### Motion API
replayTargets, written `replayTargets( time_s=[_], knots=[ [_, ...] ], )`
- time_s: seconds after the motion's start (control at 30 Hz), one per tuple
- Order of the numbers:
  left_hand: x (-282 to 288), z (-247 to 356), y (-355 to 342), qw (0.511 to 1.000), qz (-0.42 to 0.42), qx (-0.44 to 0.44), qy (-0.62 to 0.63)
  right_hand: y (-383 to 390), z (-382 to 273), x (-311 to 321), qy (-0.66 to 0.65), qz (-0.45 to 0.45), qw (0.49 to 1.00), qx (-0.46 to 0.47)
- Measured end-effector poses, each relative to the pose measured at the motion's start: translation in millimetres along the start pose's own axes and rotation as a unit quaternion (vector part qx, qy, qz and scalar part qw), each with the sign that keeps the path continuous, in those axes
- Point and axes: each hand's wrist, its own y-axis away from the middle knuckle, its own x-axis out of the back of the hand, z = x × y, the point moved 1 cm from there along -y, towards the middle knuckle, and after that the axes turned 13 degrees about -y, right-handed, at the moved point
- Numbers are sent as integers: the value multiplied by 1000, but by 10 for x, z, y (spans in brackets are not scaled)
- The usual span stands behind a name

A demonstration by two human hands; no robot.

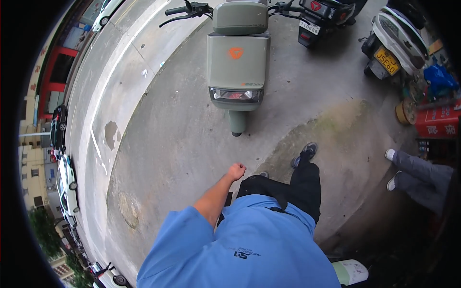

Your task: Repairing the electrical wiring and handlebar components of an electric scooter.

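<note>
Left hand (236, 171) loosely curled, well apart from the grey-green scooter (237, 62).
The scooter stands upright at the far middle, rear end toward the person; no hand touches it. The left hand hangs ahead of the blue shirt (240, 235), fingers bent inward, with nothing visible in them; the right hand is out of view, so I cannot tell its fingers' state. For sound handling, I judge the left handlebar grip (177, 10) best reached from the scooter's left side, where bare pavement (163, 96) gives room; on the far right, a dark scooter (309, 38) and a white scooter (401, 38) crowd the space. Steady footing matters on the stained patch (331, 129) by the shoe (309, 150), and the bystander in grey trousers (420, 168) at right deserves clearance.
</note>
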Motion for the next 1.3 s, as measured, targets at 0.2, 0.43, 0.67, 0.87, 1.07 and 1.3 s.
replayTargets(
  time_s=[0.2, 0.43, 0.67, 0.87, 1.07, 1.3],
  knots=[
    [-351, 662, -425, 994, 46, 96, 15, -1093, -2066, 541, 67, -32, 997, 22],
    [-545, 2655, -674, 991, 17, 80, -102, -2023, -5192, 980, -114, -52, 990, 63],
    [416, 4432, -1322, 989, 112, -95, 34, -2247, -6915, 433, -101, -118, 976, 150],
    [1346, 6311, -2084, 939, 61, -211, 266, -2602, -7644, -97, 23, -175, 977, 119],
    [2183, 7406, -3051, 786, -15, -241, 570, -3347, -9040, -416, 118, -104, 979, 130],
    [2566, 7740, -3701, 551, 160, -154, 804, -3527, -11005, -937, 130, -144, 961, 198]
  ],
)
